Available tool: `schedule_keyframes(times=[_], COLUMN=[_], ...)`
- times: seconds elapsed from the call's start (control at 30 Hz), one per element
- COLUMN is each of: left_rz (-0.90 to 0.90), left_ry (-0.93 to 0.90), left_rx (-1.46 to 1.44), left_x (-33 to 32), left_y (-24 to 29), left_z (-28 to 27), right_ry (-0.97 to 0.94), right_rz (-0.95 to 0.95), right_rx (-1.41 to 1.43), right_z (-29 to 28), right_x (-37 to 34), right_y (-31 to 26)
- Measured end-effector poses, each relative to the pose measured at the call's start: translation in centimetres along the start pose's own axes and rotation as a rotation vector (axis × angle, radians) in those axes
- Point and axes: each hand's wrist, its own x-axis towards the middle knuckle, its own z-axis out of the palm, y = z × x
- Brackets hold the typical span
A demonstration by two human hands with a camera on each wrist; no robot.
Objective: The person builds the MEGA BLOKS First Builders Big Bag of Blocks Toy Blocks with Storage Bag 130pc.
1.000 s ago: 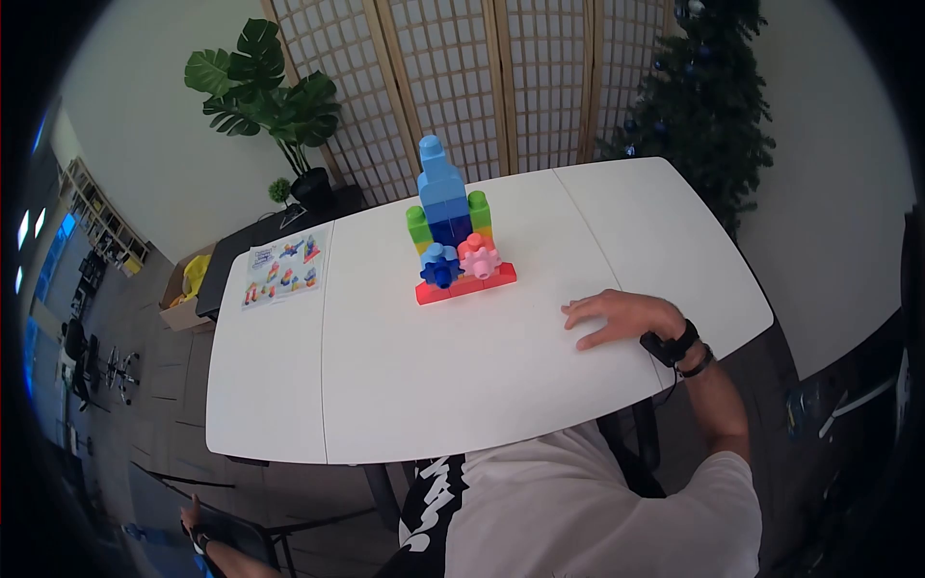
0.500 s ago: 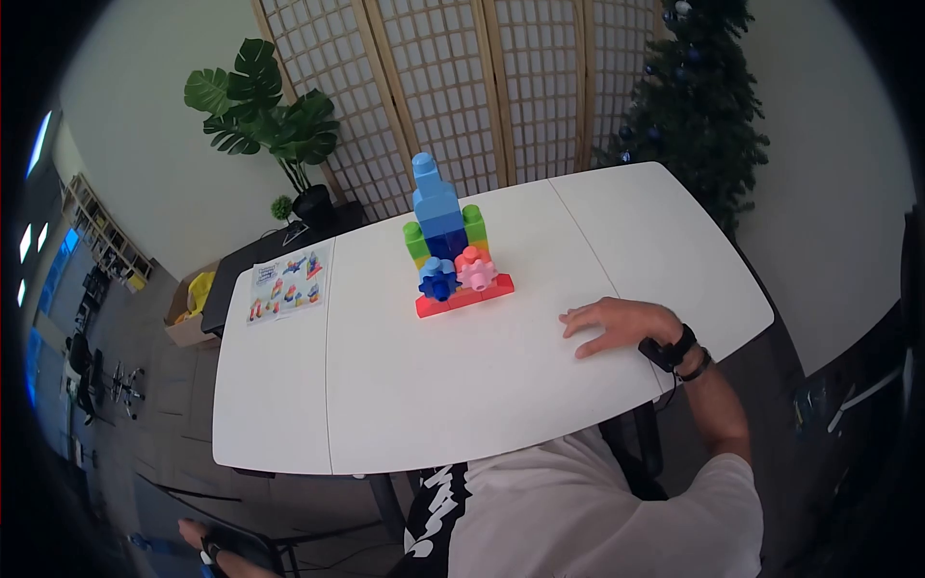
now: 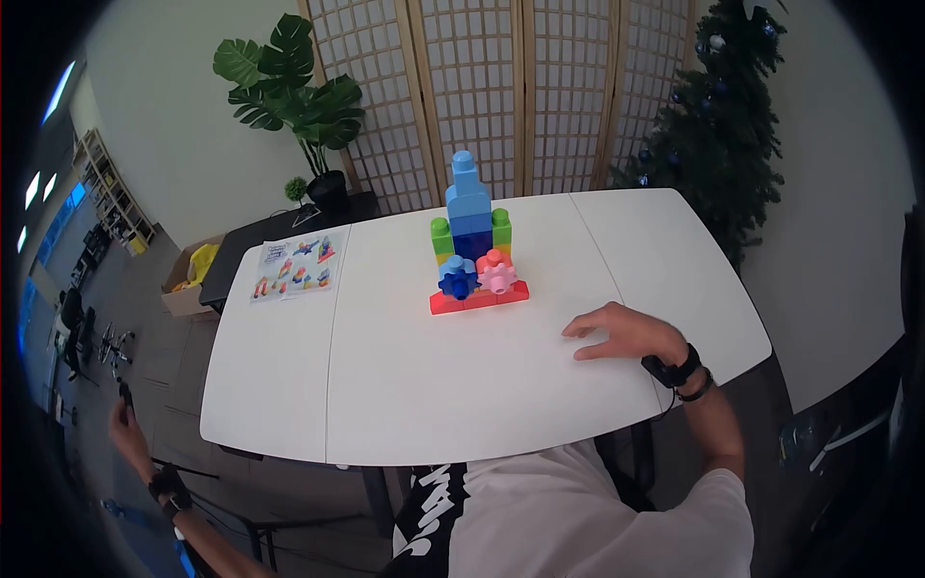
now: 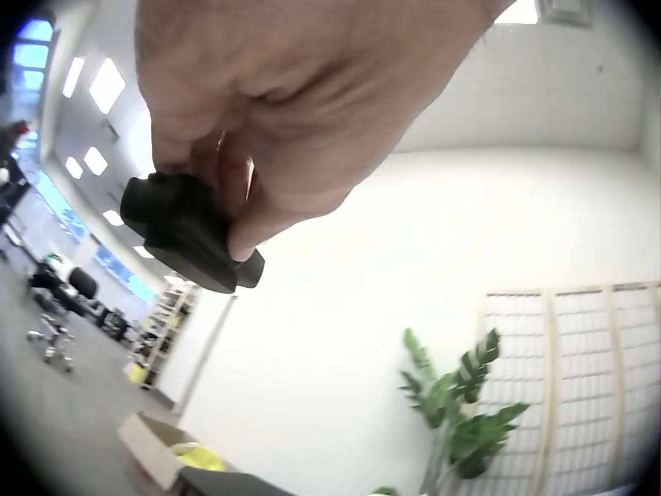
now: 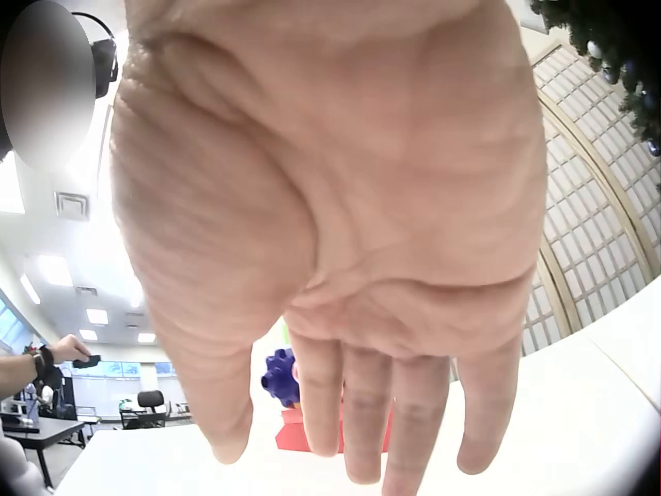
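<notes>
Out past the table's left edge, my left hand (image 3: pixel 131 438) pinches a small black object (image 4: pixel 184 229) between thumb and fingers. My right hand (image 3: pixel 626 334) rests at the right part of the white table with fingers relaxed and holds nothing; its palm (image 5: pixel 341 207) fills the right wrist view. Beyond it, at the table's middle back, stands a block build: a red base (image 3: pixel 480 299), a dark blue gear (image 3: pixel 459 283), a pink gear (image 3: pixel 498 278), green blocks (image 3: pixel 501 231) on both sides and a light blue tower (image 3: pixel 468 204).
A printed picture sheet (image 3: pixel 297 266) lies on the left back of the white table (image 3: pixel 414 385). Behind are a potted plant (image 3: pixel 330 188), a lattice screen (image 3: pixel 477 96) and a decorated tree (image 3: pixel 718 144). A cardboard box (image 3: pixel 183 295) with something yellow stands on the floor at left.
My left hand has risen from low at the left, and the black object now shows in it. My right hand has stayed nearly in place, and the head view has shifted slightly.
</notes>
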Motion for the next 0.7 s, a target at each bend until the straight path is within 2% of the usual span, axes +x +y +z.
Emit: schedule_keyframes(times=[0.03, 0.07, 0.13, 0.17, 0.23, 0.27, 0.33, 0.4, 0.47, 0.5, 0.6, 0.7], left_rz=[0.085, 0.139, 0.258, 0.324, 0.491, 0.575, 0.703, 0.819, 0.929, 0.954, 1.016, 1.046], left_ry=[0.015, 0.003, -0.078, -0.14, -0.185, -0.214, -0.239, -0.274, -0.355, -0.383, -0.414, -0.422], left_rx=[-0.112, -0.229, -0.409, -0.473, -0.668, -0.675, -0.728, -0.863, -0.93, -1.007, -1.102, -1.109], left_x=[1.4, 1.6, 1.8, 1.4, -1.0, -2.4, -5.6, -8.3, -10.4, -11.2, -13.0, -13.0], left_y=[4.4, 11.7, 24.5, 29.6, 40.4, 44.6, 51.7, 56.1, 59.1, 60.6, 63.1, 63.4], left_z=[-0.3, -1.7, -4.2, -5.2, -7.1, -8.1, -9.5, -9.1, -8.9, -8.9, -8.1, -7.8], right_ry=[0.095, 0.082, 0.221, 0.213, 0.353, 0.347, 0.466, 0.449, 0.536, 0.476, 0.497, 0.53], right_rz=[-0.072, -0.072, -0.138, -0.135, -0.246, -0.244, -0.346, -0.362, -0.417, -0.423, -0.435, -0.462], right_rx=[0.064, 0.057, 0.002, -0.002, 0.063, 0.059, 0.245, 0.242, 0.419, 0.489, 0.481, 0.535], right_z=[0.0, -0.6, -1.6, -1.8, -1.8, -1.6, -0.9, -0.6, 0.1, 0.3, 0.3, 0.2], right_x=[0.2, 0.2, 0.0, -0.1, 0.1, 0.3, 0.9, 1.5, 2.1, 2.4, 2.4, 1.9], right_y=[-0.6, -1.9, -6.0, -7.3, -9.4, -10.4, -12.3, -14.1, -15.7, -15.6, -16.0, -15.2])
